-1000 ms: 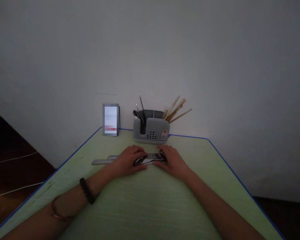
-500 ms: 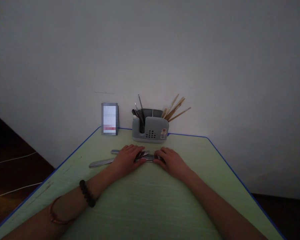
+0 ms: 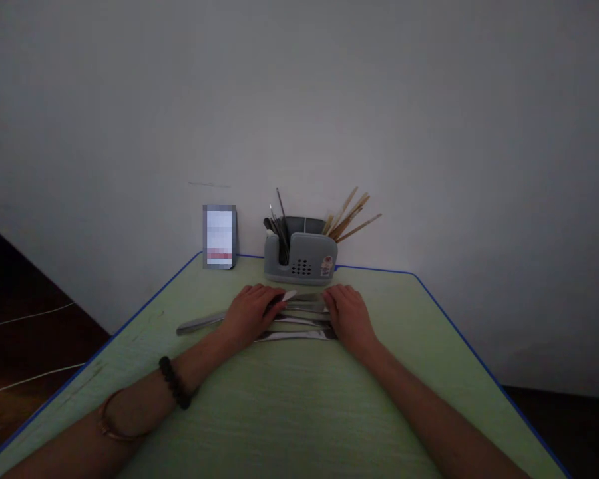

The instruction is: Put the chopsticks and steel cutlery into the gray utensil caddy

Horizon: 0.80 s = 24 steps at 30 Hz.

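Observation:
Several long, shiny metal cutlery pieces (image 3: pixel 297 335) lie crosswise on the table between my hands; their exact kinds are hard to make out. My left hand (image 3: pixel 252 311) is curled over their left part, thumb and fingers closed around some of the metal. A long silver handle (image 3: pixel 199 324) sticks out to the left from under that hand. At the other end, my right hand (image 3: pixel 352 320) bends its fingers around the right ends of the pieces, hiding their tips. The metal nearest the holder is smeared by motion.
Behind my hands stands a grey holder (image 3: pixel 279 271) with dark tools at its left and wooden sticks (image 3: pixel 349 223) at its right. A phone (image 3: pixel 219 236) leans on the wall at the back left. The green table (image 3: pixel 304 406) has a blue edge.
The cutlery has spread from a tight bunch into separate pieces, one lying closer to me. My right hand has shifted slightly right, widening the gap between my hands.

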{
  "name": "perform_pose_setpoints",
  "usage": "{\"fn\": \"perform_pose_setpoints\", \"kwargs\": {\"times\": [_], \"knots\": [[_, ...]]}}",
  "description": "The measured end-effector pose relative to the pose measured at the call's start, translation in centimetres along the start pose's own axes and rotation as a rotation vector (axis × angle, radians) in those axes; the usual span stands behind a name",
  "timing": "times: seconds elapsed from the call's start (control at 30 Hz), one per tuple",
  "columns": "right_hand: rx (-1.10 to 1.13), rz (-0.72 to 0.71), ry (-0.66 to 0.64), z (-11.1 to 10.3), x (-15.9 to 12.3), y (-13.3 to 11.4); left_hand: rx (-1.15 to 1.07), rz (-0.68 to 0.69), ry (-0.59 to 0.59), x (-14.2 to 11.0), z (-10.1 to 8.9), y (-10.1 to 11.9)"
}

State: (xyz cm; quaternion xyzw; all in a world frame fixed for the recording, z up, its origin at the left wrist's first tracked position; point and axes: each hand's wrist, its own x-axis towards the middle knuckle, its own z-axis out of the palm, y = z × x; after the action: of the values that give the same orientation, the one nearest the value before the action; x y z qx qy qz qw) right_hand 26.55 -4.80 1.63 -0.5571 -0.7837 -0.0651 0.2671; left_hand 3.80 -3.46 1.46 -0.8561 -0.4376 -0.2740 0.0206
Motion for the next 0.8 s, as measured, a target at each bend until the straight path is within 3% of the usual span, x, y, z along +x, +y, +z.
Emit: {"fn": "perform_pose_setpoints", "kwargs": {"times": [0.13, 0.3, 0.5, 0.67, 0.8], "knots": [[0.133, 0.027, 0.063, 0.2, 0.0, 0.5, 0.018, 0.014, 0.084, 0.1, 0.0, -0.2], [0.296, 0.119, 0.051, 0.1, 0.1, 0.8, 0.009, 0.108, 0.146, -0.1, -0.1, -0.6], [0.357, 0.188, 0.07, -0.1, 0.3, 1.0, -0.037, 0.199, 0.013, -0.6, -0.1, 0.8], [0.367, 0.206, 0.1, -0.3, 0.3, 0.8, -0.2, -0.009, -0.052, -0.3, -0.6, 1.3], [0.4, 0.214, 0.15, -0.6, 0.3, 0.7, -0.37, -0.179, -0.024, 0.2, -0.5, 0.3]]}}
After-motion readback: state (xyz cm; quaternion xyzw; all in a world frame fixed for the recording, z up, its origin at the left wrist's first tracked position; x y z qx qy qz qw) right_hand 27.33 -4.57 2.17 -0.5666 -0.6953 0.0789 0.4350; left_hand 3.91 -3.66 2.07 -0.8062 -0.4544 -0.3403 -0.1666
